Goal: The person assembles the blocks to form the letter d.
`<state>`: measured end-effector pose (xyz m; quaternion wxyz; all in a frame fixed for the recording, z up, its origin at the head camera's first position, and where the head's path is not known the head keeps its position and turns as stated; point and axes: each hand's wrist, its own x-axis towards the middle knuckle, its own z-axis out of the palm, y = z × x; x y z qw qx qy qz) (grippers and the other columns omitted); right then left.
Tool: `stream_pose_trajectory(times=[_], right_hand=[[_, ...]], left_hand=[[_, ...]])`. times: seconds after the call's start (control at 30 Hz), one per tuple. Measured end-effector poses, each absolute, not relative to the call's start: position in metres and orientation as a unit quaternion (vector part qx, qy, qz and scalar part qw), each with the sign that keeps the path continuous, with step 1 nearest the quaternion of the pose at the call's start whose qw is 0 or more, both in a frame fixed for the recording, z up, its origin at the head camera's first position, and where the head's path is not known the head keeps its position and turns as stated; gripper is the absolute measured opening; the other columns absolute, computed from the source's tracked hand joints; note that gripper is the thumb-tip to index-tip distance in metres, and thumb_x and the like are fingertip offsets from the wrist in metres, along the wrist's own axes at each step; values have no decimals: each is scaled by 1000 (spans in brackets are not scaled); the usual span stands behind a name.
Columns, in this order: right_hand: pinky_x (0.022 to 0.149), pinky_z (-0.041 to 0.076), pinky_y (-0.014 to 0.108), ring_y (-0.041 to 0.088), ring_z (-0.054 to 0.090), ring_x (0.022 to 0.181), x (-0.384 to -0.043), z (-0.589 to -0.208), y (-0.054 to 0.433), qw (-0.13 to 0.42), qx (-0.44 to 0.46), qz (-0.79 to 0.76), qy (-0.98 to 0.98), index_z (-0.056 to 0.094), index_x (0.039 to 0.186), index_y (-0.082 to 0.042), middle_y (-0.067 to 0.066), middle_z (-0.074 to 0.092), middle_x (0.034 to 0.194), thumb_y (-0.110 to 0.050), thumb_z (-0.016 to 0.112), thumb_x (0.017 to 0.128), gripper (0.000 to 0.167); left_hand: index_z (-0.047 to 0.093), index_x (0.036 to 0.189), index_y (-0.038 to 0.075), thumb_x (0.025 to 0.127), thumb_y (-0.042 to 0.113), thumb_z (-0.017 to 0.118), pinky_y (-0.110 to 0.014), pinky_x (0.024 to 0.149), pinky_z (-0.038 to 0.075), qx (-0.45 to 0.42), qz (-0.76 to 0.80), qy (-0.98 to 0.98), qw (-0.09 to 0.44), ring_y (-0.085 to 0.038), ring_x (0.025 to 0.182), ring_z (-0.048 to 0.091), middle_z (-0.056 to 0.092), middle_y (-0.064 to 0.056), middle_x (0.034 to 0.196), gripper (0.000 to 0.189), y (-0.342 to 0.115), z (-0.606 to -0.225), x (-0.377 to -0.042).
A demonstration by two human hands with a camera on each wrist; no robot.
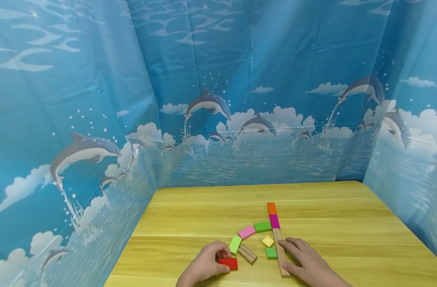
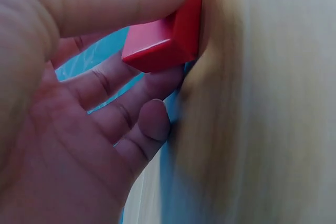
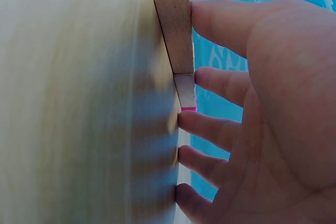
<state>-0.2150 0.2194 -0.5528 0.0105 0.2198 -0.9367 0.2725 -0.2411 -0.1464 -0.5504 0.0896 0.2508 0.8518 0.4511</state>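
Observation:
My left hand (image 1: 205, 261) pinches a red block (image 1: 233, 263) between thumb and fingers, low over the table. In the left wrist view the thumb lies along the red block (image 2: 157, 48), with its lower edge right at the tabletop. A lime green block (image 1: 235, 244) stands just beyond it. My right hand (image 1: 306, 259) has its fingers extended, with thumb and index fingertips touching a line of plain wooden blocks (image 1: 278, 236). In the right wrist view the thumb tip meets the side of a wooden block (image 3: 176, 30), while the other fingertips rest near the table.
Magenta (image 1: 274, 221) and orange blocks (image 1: 271, 208) extend the line away from me. Green (image 1: 263, 227) and pink blocks (image 1: 247, 232) curve leftward from it. Inside lie a yellow block (image 1: 268, 241), a small green block (image 1: 271, 253) and grooved wooden pieces (image 1: 247, 254). A dolphin-print curtain (image 1: 218, 159) surrounds the table (image 1: 365, 231).

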Motion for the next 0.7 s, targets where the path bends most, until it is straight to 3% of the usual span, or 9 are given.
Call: stream_pose_trajectory(times=[0.37, 0.7], right_hand=[[94, 43, 65, 40, 46, 130, -212, -551, 220, 23, 220, 273, -936, 52, 149, -18, 11, 49, 143, -61, 57, 95, 69], [93, 42, 67, 43, 46, 129, -211, -549, 218, 28, 228, 266, -936, 52, 148, -16, 14, 49, 143, -59, 58, 95, 69]], left_hand=[[67, 94, 22, 81, 1, 80, -25, 70, 48, 263, 467, 836, 118, -7, 77, 56, 62, 7, 84, 28, -146, -549, -241], [73, 124, 22, 86, -4, 69, -21, 65, 43, 321, 446, 825, 128, -4, 72, 47, 60, 7, 91, 46, -150, -548, -238]])
